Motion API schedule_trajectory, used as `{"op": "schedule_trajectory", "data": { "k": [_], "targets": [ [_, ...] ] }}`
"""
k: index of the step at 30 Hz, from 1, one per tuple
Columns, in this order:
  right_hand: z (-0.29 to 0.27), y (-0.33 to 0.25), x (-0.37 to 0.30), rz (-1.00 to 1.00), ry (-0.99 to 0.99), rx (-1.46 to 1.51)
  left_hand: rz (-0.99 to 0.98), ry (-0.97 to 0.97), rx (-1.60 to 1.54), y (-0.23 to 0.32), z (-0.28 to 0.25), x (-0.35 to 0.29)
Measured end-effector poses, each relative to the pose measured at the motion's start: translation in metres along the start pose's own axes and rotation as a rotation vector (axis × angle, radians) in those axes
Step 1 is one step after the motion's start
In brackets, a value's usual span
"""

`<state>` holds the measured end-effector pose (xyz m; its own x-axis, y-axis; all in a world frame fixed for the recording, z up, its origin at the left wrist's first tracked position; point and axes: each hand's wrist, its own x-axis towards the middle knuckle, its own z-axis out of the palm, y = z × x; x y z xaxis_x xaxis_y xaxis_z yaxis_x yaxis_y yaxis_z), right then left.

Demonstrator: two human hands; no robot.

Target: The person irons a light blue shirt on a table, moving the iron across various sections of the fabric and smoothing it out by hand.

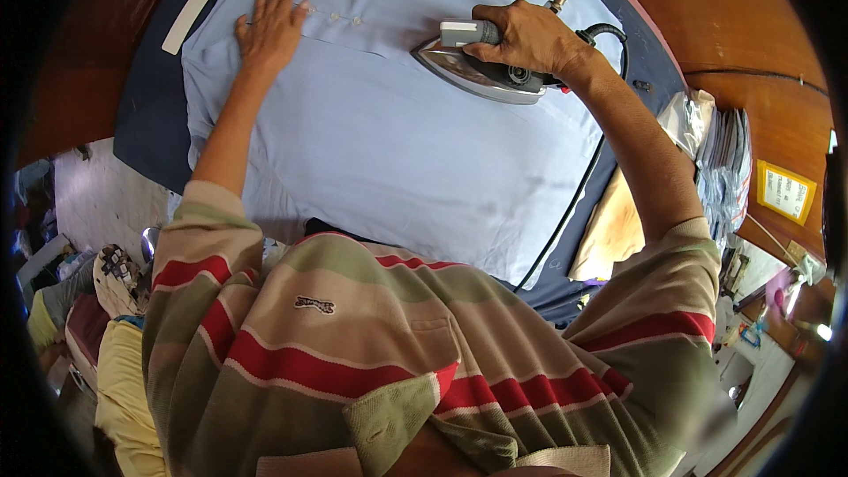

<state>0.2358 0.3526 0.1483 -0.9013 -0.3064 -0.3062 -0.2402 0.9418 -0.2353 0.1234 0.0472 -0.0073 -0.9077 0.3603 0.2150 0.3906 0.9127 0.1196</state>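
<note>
A light blue shirt [380,150] is spread over a dark blue padded ironing surface [146,97]. My right hand [539,40] is wrapped round the handle of a steam iron [481,79], whose soleplate rests on the shirt right of the middle, its tip toward the left. My left hand [272,25] lies flat on the shirt at the upper left, fingers stretched out, beside a line of small pale marks, perhaps buttons. A hose and a black cord run from the iron's rear; the cord bends down across the shirt's right side.
A white strip [187,18] lies at the upper left of the padding. On the right are a stack of plastic-wrapped folded clothes [724,168], a folded cream cloth [611,228] and a yellow-edged label [785,192] on the wood. Piled clothes [128,389] stand at the lower left.
</note>
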Motion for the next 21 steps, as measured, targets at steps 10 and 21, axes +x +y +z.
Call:
{"op": "schedule_trajectory", "data": {
  "k": [10,21],
  "targets": [
    [0.028,-0.004,-0.144,0.092,-0.006,0.255,0.053,0.176,0.052,-0.016,-0.015,-0.017],
    [0.075,0.133,-0.353,0.609,0.581,0.144,-0.832,-0.644,-1.119,0.020,-0.113,-0.288]
  ]
}}
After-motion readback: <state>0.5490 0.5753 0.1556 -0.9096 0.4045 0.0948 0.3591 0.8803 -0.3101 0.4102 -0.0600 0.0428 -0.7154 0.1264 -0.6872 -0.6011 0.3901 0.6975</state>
